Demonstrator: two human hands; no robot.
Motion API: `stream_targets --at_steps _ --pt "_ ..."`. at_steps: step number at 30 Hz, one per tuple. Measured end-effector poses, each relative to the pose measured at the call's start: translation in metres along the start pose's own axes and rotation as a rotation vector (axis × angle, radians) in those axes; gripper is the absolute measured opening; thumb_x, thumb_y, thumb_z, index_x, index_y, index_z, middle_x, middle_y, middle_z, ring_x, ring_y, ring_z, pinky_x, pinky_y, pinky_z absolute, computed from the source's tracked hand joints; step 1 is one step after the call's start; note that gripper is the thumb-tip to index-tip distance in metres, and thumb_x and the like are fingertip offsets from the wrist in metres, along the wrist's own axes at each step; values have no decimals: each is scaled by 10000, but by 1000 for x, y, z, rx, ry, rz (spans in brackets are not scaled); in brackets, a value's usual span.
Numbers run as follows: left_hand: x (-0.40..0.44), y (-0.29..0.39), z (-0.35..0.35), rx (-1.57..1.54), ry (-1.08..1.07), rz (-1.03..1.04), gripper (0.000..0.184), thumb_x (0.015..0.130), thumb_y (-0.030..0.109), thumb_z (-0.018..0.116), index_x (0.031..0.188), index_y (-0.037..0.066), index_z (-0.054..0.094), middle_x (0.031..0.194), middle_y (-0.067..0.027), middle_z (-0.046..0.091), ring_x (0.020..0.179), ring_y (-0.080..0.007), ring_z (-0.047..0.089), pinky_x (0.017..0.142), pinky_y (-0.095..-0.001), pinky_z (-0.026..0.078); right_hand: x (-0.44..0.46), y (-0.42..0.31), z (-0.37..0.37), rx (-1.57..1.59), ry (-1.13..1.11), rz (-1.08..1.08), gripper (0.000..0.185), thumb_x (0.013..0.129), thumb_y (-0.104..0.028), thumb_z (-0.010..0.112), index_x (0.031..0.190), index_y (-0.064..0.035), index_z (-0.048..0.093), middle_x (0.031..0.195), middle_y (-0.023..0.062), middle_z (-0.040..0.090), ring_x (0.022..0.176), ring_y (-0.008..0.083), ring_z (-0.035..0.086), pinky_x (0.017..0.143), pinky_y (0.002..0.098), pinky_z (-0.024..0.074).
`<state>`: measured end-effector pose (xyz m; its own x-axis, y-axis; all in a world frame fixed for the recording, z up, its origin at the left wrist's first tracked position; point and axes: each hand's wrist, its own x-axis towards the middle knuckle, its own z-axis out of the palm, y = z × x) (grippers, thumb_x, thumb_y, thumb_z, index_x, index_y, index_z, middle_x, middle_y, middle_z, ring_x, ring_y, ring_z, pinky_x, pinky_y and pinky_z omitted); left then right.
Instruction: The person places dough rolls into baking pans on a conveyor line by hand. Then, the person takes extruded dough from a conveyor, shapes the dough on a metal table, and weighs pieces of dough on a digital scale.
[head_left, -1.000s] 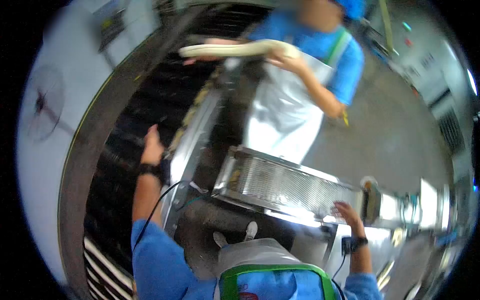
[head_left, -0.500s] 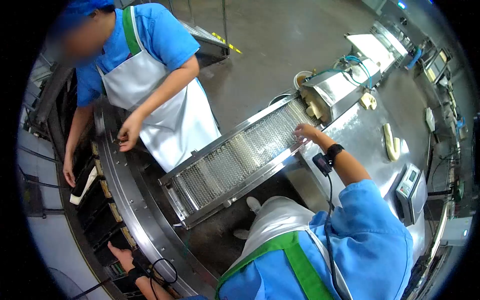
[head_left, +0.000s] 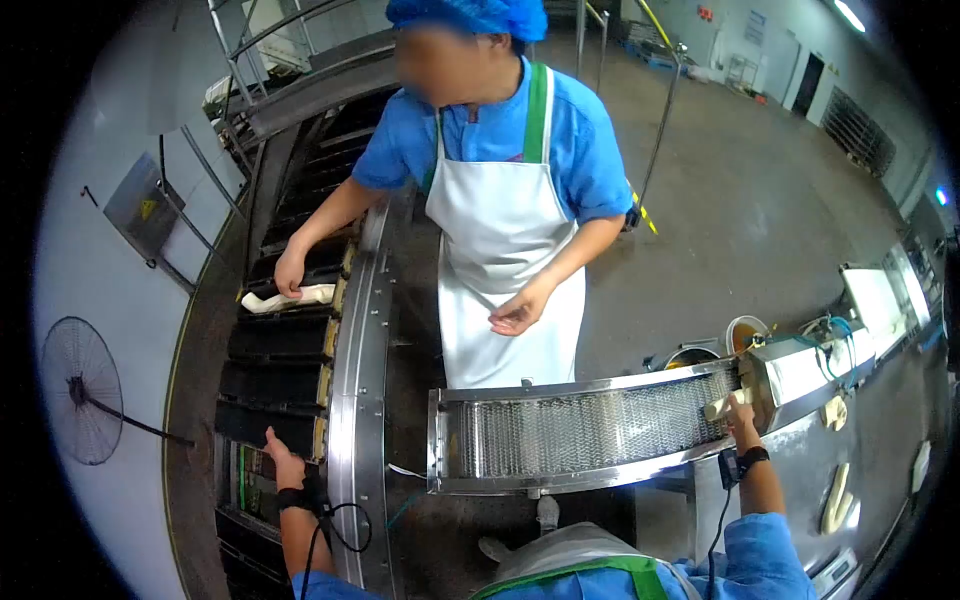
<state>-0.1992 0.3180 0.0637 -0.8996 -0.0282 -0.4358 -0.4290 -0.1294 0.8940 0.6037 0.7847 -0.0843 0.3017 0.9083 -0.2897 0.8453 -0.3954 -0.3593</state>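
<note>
My left hand (head_left: 285, 462) is over the row of black trays (head_left: 270, 391) at the left, its fingers apart and nothing in it. At the right end of the metal mesh conveyor (head_left: 580, 432), my right hand (head_left: 739, 416) is closed on a pale dough piece (head_left: 718, 407), beside the metal machine outlet. A co-worker (head_left: 505, 220) in a white apron stands across the conveyor. One of the co-worker's hands touches a long dough strip (head_left: 290, 298) lying in a tray; their other hand is above the conveyor's left part.
A metal machine (head_left: 805, 370) stands at the conveyor's right end, with buckets (head_left: 745, 332) behind it. More dough (head_left: 837, 498) and a scale (head_left: 835, 572) are on the steel table at the lower right. A fan (head_left: 80, 390) is at the far left, and railings rise behind.
The view has swung back toward the left. My right hand, open before, has closed on dough at the conveyor's end. The co-worker's long dough strip has gone from their hands into a tray.
</note>
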Motion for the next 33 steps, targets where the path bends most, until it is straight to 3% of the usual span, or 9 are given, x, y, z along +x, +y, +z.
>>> stream_targets --at_steps 4,5,8,9,13,16,18,20,33 --pt "24 -13 -7 269 222 10 780 718 476 443 1246 51 55 1191 -126 285 990 -255 363 816 -372 319 -9 -22 12 -84 10 99 656 674 -604 367 792 0 596 799 138 581 757 259 554 671 311 415" --pt "23 -9 -3 437 357 -48 789 735 499 407 1254 45 23 1142 -137 347 916 -225 407 756 -337 346 -3 -18 19 138 31 128 365 623 -381 597 677 -21 566 602 99 549 509 196 539 411 322 423" --pt "-1 -5 -12 305 261 -45 818 695 483 469 1253 75 31 1289 -106 132 1150 -259 211 916 -389 236 -131 -109 -41 632 -27 197 285 625 -236 645 703 24 561 688 108 570 595 191 545 491 292 431" --pt "-3 -4 -25 373 243 -28 809 700 483 462 1255 84 30 1291 -106 125 1157 -253 198 923 -380 228 -97 -85 -14 398 14 213 210 714 -238 509 602 -60 503 493 41 471 402 160 448 367 280 359" --pt "-34 7 -20 254 198 -35 809 713 470 464 1252 67 15 1280 -153 119 1098 -247 283 803 -329 341 -112 -47 -8 905 -385 64 185 748 -247 479 659 -86 487 535 9 445 459 104 437 356 233 307" --pt "-46 3 -39 284 147 -27 809 729 458 448 1247 95 -57 1299 -122 22 1162 -255 152 901 -375 212 -129 -7 -23 617 -215 -478 112 721 -120 510 779 -27 487 644 44 472 638 142 496 486 259 390" --pt "-59 15 -33 341 176 -62 839 725 437 474 1243 93 -88 1309 -108 -19 1192 -255 99 937 -402 181 -171 -29 -78 -228 134 -1139 201 705 -53 518 891 12 480 780 81 511 773 189 507 681 271 414" --pt "-60 15 -35 307 195 -92 846 716 429 491 1246 93 -76 1308 -111 -6 1189 -257 109 926 -402 204 -226 -69 -117 959 -493 -367 297 759 -228 475 977 -28 456 876 57 515 820 192 504 712 279 407" --pt "-40 2 -81 137 33 -136 848 699 541 411 1240 161 -120 1303 -24 -148 1203 -215 -85 931 -480 59 -487 -369 -101 839 -1038 -911 636 611 -361 635 1046 41 403 870 135 536 688 151 540 591 234 453"
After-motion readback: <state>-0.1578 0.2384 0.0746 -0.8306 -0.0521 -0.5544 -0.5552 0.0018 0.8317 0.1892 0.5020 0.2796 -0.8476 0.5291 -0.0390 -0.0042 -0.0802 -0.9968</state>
